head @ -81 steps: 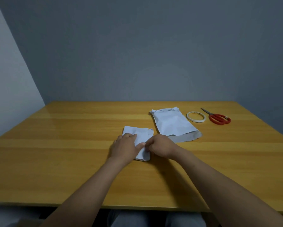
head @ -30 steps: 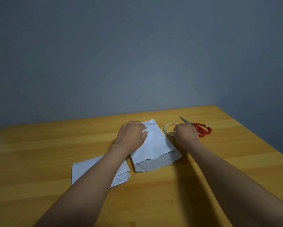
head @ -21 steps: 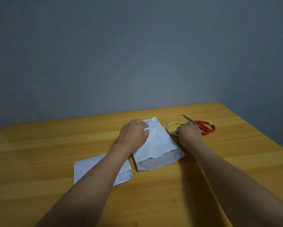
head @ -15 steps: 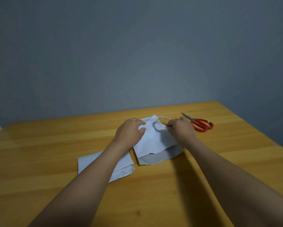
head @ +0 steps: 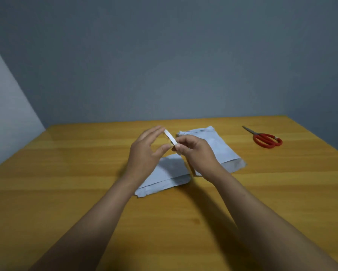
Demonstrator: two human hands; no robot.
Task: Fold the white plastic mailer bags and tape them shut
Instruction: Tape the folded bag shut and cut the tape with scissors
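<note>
Both hands are raised above the wooden table (head: 66,192) with a white tape roll (head: 170,139) between them. My left hand (head: 144,153) holds the roll between fingertips and thumb. My right hand (head: 195,153) pinches the roll's near edge with curled fingers. Beneath the hands a folded white mailer bag (head: 168,175) lies flat. A second white mailer bag (head: 221,147), with its grey flap toward me, lies just right of it, partly hidden by my right hand.
Red-handled scissors (head: 267,140) lie at the far right of the table. A grey wall stands behind the table's far edge, and a lighter wall runs along the left side.
My right hand picked the tape roll up off the table and brought it left. My left hand left the second mailer and took hold of the roll. The camera turned left.
</note>
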